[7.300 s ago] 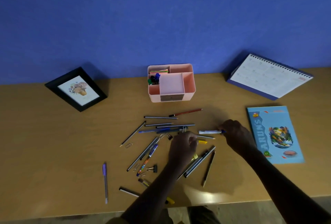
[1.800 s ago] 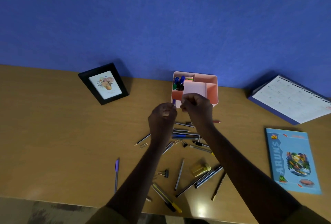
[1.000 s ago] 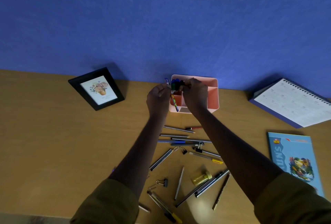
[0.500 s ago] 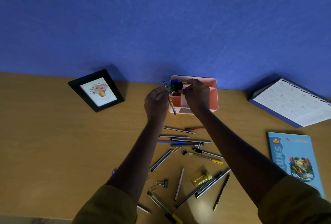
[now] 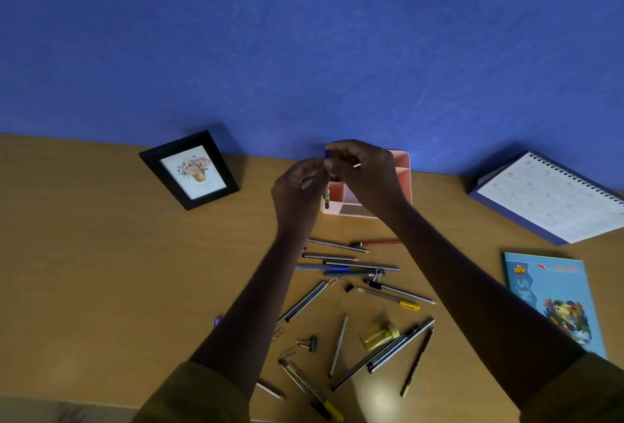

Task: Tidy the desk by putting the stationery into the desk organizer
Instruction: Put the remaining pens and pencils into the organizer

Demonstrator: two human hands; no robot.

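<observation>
left hand and right hand pinch top of multicoloured patterned pen | pen hangs upright below grip | pink plastic desk organizer just beneath, slightly rightward

— Where do the hands sit?

— Centre of the frame, raised and meeting at the fingertips. The left hand and right hand both pinch the upper end of a patterned pen, which hangs upright between them.

— And the arms?

— Both forearms are bare and reach up from the lower edge, the right one from the lower right corner. Olive sleeves end near the elbows.
</observation>
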